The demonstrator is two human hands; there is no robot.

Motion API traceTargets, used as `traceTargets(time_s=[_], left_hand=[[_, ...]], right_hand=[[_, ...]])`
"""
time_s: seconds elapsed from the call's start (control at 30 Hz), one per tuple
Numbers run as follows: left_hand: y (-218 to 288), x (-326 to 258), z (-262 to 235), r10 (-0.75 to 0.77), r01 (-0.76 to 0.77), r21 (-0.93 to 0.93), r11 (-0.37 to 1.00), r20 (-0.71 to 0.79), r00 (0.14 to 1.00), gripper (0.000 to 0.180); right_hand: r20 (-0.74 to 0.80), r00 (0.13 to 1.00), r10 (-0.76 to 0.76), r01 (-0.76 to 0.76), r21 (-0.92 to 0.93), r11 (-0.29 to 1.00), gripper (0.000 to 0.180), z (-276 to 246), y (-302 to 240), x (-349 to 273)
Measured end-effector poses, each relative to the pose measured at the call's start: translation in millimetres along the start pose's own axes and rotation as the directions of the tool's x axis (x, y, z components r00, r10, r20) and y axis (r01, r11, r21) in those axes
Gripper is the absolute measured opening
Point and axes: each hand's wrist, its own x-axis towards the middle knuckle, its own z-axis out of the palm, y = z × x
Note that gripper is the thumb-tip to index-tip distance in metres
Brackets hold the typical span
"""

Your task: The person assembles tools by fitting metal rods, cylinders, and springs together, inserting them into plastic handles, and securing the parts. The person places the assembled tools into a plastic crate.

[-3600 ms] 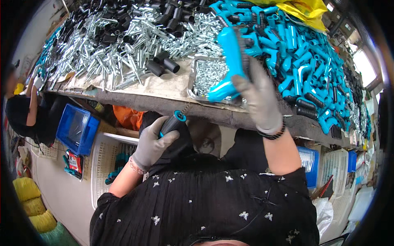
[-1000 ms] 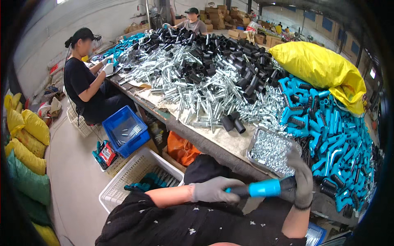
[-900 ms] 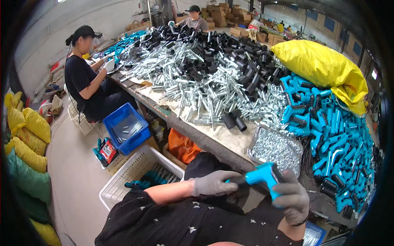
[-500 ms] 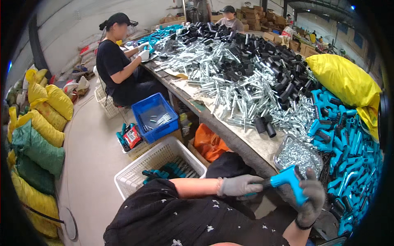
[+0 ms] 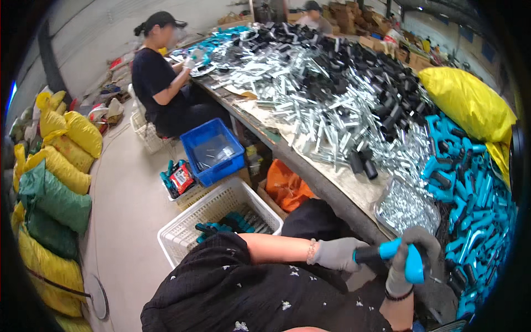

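Observation:
A turquoise plastic handle (image 5: 414, 266), bent like a pistol grip, is held low in front of me with a black sleeve on its left end. My left hand (image 5: 336, 253), in a grey glove, closes at the black end. Around the turquoise part my gloved right hand (image 5: 398, 272) is wrapped, its fingers hiding the middle. Just beyond sits a clear tray (image 5: 406, 207) of small metal pieces. Many more turquoise handles (image 5: 475, 221) are heaped to the right. Metal rods (image 5: 326, 124) and black tubes (image 5: 387, 94) cover the table.
A yellow sack (image 5: 467, 105) lies at the table's right. By my left are a white basket (image 5: 191, 229) with turquoise parts, a blue bin (image 5: 213, 174) and an orange bag (image 5: 285, 191). A co-worker (image 5: 160, 83) sits at the table's left edge; stuffed sacks (image 5: 61, 188) line the wall.
My right hand has curled over the turquoise handle, which has turned and tipped lower. My left hand has shifted right along with it. The co-worker's hands are raised a little.

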Motion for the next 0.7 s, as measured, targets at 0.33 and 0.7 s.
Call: traceTargets(time_s=[0.33,0.7], left_hand=[[40,-30,-39,0.5,-0.593,0.055,0.803,-0.603,0.621,0.041],[-5,-38,-52,-0.135,-0.413,-0.627,0.661,-0.64,0.756,0.063]], right_hand=[[0.56,0.801,0.214,-0.3,0.066,0.952,0.069,45,32,-9],[0.369,0.852,0.372,-0.048,-0.653,0.756,0.03,28,181,154]])
